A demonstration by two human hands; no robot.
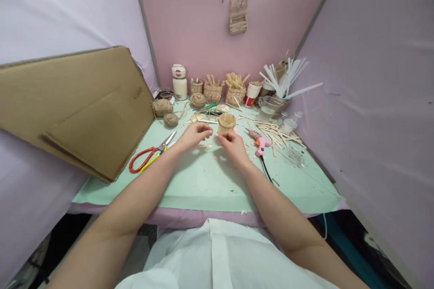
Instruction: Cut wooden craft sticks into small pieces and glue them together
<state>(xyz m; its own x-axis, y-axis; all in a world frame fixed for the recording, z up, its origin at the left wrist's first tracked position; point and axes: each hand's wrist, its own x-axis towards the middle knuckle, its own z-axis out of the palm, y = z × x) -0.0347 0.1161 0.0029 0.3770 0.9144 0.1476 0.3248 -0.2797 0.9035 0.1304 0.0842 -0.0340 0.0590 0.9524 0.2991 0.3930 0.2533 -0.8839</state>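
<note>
A small round cup made of pale wooden strips (226,122) stands upright on the green tabletop, directly behind my right hand (233,144). The right thumb and fingers are pinched together at the cup's lower front. Whatever lies between them is too small to make out, and whether they touch the cup I cannot tell. To the left of the cup, my left hand (198,134) is curled with its fingertips pressed together, a short gap from the right hand. Anything inside that pinch is hidden. A pink glue gun (262,145) lies right of my right hand.
Red-handled scissors (146,158) and a yellow-handled tool (152,161) lie at left, near a large cardboard sheet (91,113). Loose wooden strips (278,133) spread at right. Twine balls (163,107), filled stick holders (235,95) and a white bottle (179,85) line the back.
</note>
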